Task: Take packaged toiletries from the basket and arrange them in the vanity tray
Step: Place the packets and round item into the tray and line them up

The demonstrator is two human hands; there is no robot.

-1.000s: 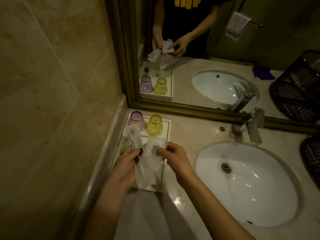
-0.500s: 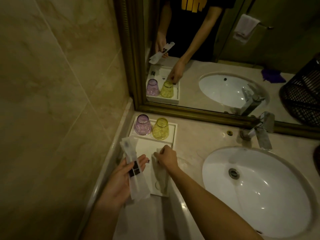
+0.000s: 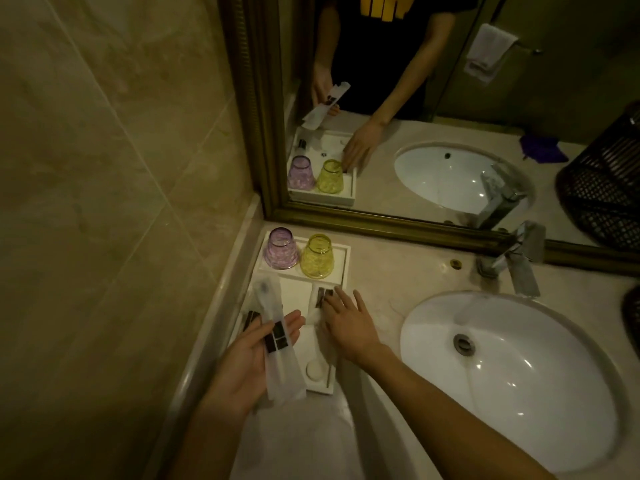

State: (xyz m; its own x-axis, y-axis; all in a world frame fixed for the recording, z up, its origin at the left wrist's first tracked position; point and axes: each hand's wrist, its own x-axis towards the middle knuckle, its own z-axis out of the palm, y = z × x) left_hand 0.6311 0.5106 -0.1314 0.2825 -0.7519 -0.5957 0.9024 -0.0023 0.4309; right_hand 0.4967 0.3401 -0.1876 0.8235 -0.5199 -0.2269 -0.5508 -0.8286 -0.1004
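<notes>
A white vanity tray point(image 3: 341, 252) lies on the counter in the left corner by the mirror. My left hand point(image 3: 249, 358) holds a long translucent white packet point(image 3: 277, 341) with dark label squares, palm up, over the tray's left side. My right hand point(image 3: 349, 322) lies flat, fingers spread, on a second white packet point(image 3: 317, 299) with a dark label that rests in the tray's right part. A round white item point(image 3: 316, 370) sits at the tray's near end. Only the edge of the dark wicker basket point(image 3: 632, 317) shows at the far right.
An upturned purple glass point(image 3: 281, 249) and a yellow glass point(image 3: 317, 256) stand at the tray's far end. A white sink point(image 3: 519, 375) with a chrome tap point(image 3: 519, 261) fills the right. The mirror behind reflects the scene. A tiled wall closes the left.
My right hand has laid its packet down in the tray's right part and now rests open on it. My left hand still holds the long packet, lowered slightly.
</notes>
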